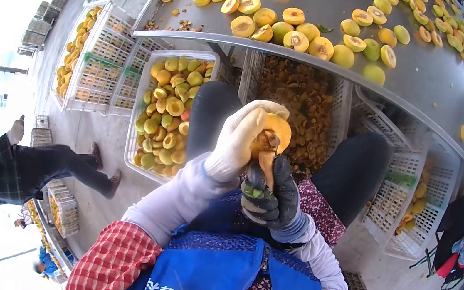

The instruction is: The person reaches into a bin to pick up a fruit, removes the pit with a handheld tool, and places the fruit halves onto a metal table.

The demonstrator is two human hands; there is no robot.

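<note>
steel made up the long table [323, 3] that ran across the top of the view, strewn with whole and halved yellow-green fruit [295, 32]. just below the table's edge sat a white plastic crate [144, 82] full of fruit, and beside that, under the table, a crate of dark pits [303, 104]. nearer than the table, over the person's lap, the left hand [239, 137] in a white glove was closed around a halved peach [274, 133], fingers wrapped over its top. the right hand [272, 195] in a dark glove was clenched on a green-handled tool [255, 191] touching the peach from below. far left of the table, another person [10, 164] in a plaid sleeve bent over.
</note>
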